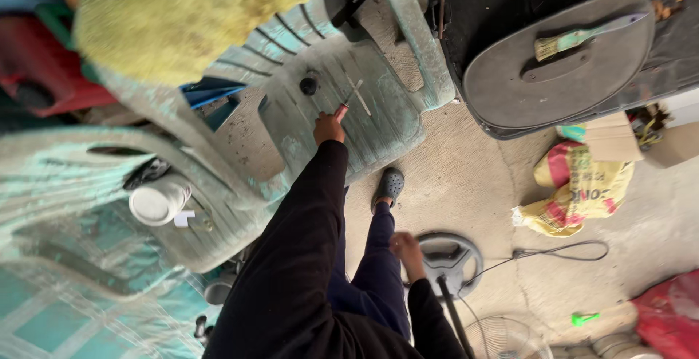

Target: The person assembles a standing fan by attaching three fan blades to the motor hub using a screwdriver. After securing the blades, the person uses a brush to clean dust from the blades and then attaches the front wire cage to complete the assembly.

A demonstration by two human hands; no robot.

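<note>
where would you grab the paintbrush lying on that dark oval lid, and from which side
Take the paintbrush by its pale green handle, the long bare part pointing toward the lid's right edge. Come from above, fingers closing across the handle: it lies flat with the bristles at the left end, so the handle's sides are free and the bristles stay untouched.

Looks like a rough repair yard or home workshop: bare concrete floor [466, 177], weathered green plastic chairs [342, 89], a paintbrush [582, 36] on a grey oval lid [510, 89], a stuffed yellow sack [582, 191], a fan base [453, 261] and loose cable [561, 251].
</note>
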